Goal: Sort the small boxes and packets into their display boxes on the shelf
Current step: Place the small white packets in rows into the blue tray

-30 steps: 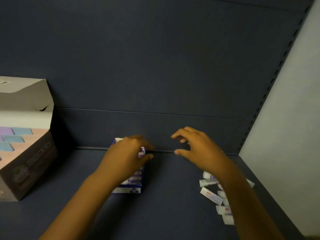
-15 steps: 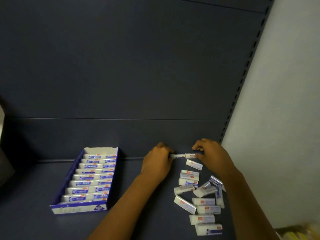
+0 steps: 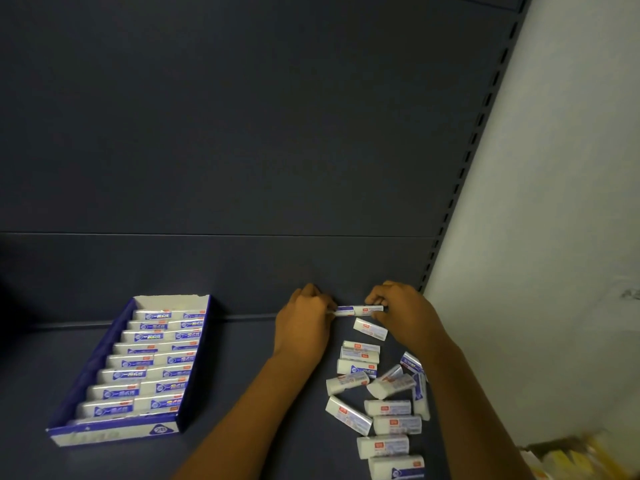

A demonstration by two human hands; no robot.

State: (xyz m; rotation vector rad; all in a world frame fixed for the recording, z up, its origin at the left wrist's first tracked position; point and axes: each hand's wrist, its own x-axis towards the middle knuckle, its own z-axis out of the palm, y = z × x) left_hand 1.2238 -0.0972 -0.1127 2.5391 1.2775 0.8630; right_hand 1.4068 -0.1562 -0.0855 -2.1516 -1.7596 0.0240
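Both hands (image 3: 360,315) pinch one packet (image 3: 360,310) at the shelf's (image 3: 242,393) back edge; I could fumble it behind the loose pile (image 3: 381,393).

Dark shelf (image 3: 242,427) bears display box (image 3: 114,436) (full), loose packets (image 3: 384,407).

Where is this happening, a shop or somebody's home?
Most likely a shop, perhaps a stationery aisle: a dark metal shelf with a slotted upright, a blue display box of identical packets, and loose packets heaped beside it.
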